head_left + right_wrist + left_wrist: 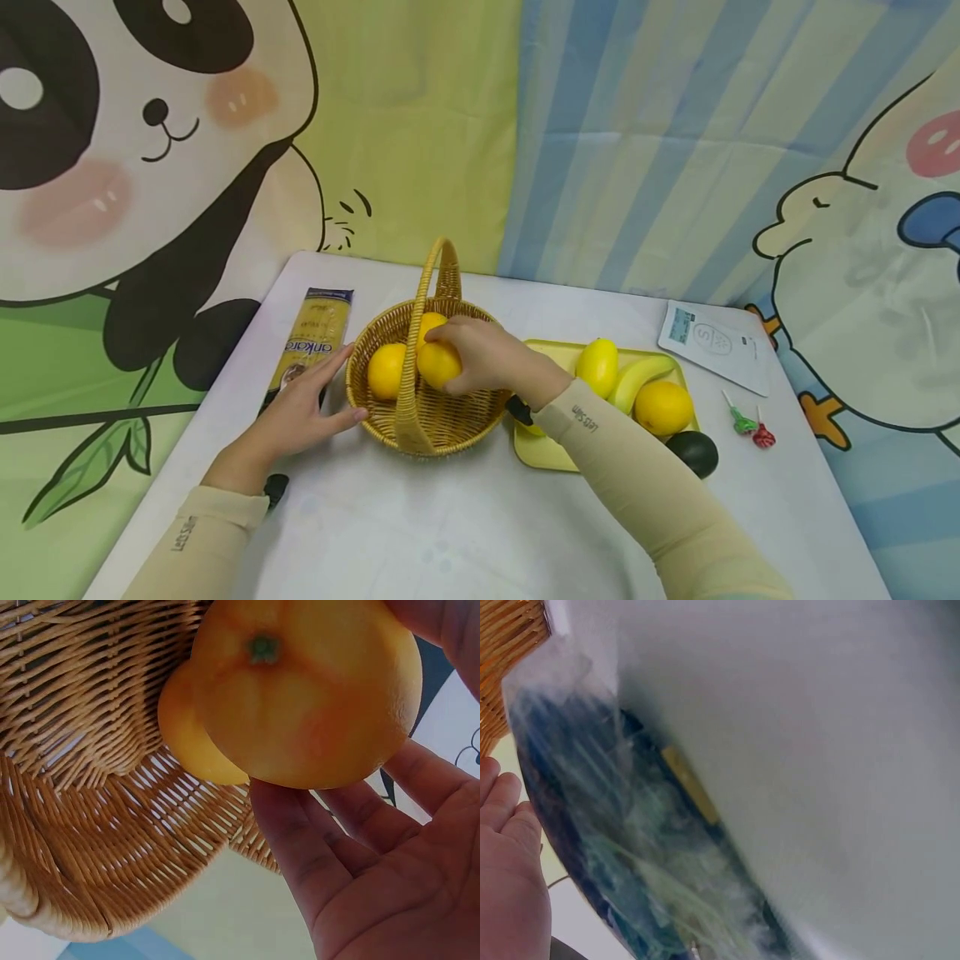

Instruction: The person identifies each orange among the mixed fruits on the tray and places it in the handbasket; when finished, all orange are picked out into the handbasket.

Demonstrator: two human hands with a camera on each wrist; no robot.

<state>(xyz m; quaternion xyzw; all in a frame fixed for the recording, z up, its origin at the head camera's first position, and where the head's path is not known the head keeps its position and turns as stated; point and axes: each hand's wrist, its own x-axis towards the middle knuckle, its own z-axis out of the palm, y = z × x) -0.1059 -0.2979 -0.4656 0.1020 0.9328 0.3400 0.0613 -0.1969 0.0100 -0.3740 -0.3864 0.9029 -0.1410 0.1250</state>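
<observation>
A staged recording corner rather than a lived-in room: a small white tabletop (465, 517) stands against hung cartoon backdrops, a panda (135, 150) on one side and a duck (862, 250) on the other, with a wicker basket (450, 425) and a yellow tray (543, 450) of fruit laid out like props.

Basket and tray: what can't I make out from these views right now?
- Basket floor: head view, hidden by the oranges and the right hand gripping an orange.
- Small yellow item on the tray: head view, covered by the right sleeve.
- Packet print: left wrist view, blurred.
- Left hand: whether its fingertips touch the basket is unclear.
- Two small sweets: head view, too small.
</observation>
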